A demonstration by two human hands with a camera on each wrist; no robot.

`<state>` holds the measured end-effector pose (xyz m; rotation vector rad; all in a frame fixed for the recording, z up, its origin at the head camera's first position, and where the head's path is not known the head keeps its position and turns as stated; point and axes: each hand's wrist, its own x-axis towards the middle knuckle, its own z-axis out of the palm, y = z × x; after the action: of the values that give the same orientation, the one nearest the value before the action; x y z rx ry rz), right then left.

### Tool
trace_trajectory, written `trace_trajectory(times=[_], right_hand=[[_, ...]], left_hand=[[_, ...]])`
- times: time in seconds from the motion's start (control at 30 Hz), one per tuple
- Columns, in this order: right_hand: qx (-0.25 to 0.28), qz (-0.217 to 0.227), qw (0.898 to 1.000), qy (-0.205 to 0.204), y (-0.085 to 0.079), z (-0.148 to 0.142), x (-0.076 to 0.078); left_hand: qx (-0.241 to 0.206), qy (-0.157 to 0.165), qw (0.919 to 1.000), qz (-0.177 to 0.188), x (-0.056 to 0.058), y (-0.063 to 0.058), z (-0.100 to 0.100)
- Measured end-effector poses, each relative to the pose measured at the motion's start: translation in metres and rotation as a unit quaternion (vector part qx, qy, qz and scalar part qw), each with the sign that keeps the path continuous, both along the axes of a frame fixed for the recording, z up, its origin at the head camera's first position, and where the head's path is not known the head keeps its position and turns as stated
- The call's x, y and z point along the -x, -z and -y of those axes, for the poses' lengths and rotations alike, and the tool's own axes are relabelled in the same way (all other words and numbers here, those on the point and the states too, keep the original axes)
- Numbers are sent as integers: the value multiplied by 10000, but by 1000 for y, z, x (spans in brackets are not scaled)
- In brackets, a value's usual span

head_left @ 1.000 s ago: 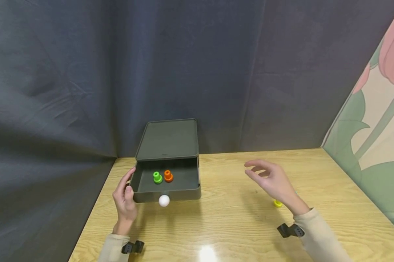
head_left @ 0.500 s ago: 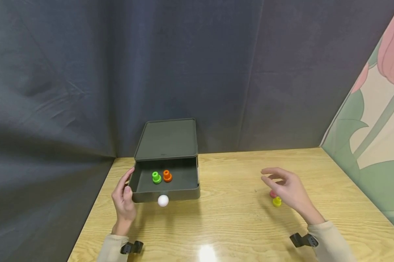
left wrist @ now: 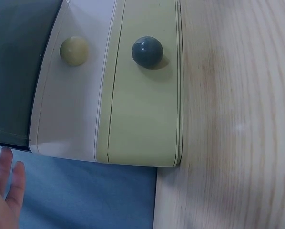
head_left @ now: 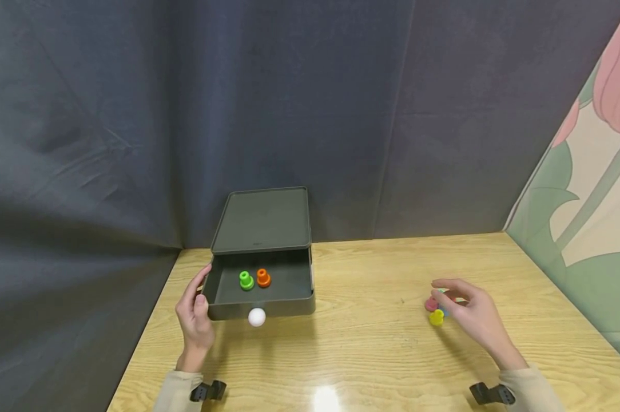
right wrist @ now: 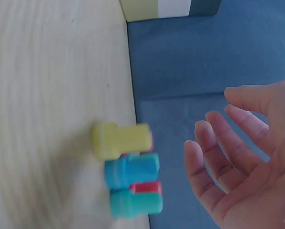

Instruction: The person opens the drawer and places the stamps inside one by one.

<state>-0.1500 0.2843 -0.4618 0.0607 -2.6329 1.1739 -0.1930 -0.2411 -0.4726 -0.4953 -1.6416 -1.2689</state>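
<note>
My left hand (head_left: 194, 326) is at the left front corner of a pulled-out dark green drawer (head_left: 289, 308), thumb by the front and straight fingers along the side. Inside stand a green stepped plastic piece (head_left: 246, 280) and an orange one (head_left: 263, 278), each with a round wide base. Over on the right, my right hand (head_left: 477, 317) hovers beside a cluster of similar pieces, fingers loosely bent and holding nothing. The right wrist view shows yellow (right wrist: 123, 140), blue (right wrist: 133, 170) and teal (right wrist: 137, 203) pieces, with red (right wrist: 147, 187) partly hidden behind them.
The drawer belongs to a small cabinet with a flat dark top (head_left: 263, 220); a white drawer (left wrist: 68, 105) and a yellow-green drawer (left wrist: 142, 114) sit below. A white knob (head_left: 257, 317) sticks out in front. A dark curtain (head_left: 351, 114) hangs behind the wooden table (head_left: 372, 355).
My right hand has moved right and toward me, down to the coloured pieces, uncovering the pink and yellow ones. The left hand and the drawer have stayed in place.
</note>
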Motion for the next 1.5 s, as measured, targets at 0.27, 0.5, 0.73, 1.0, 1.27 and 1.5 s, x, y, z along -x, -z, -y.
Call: trace_trajectory(times=[0.27,0.5,0.73,1.0,1.27,1.5], right_hand=[[48,400,9991,144,13,-18,-6],[-144,537,9985,16,25,-26,-7],[-229,617,9978,-106,26,-33,-7],[-404,489,9980,-28,19,-33,-12],[-353,578,9976,-167,27,-23,-14],[-374,712,9967,-124,36,-24,-19]], left_hand=[[-44,20,10000,-54,1,-2,2],[-22,33,10000,-21,0,-1,3],[-60,108,9999,37,-1,-1,0],[-153,30,9999,-18,0,-2,3],[-160,-4,9999,15,0,-3,3],[-98,38,9999,25,0,0,1]])
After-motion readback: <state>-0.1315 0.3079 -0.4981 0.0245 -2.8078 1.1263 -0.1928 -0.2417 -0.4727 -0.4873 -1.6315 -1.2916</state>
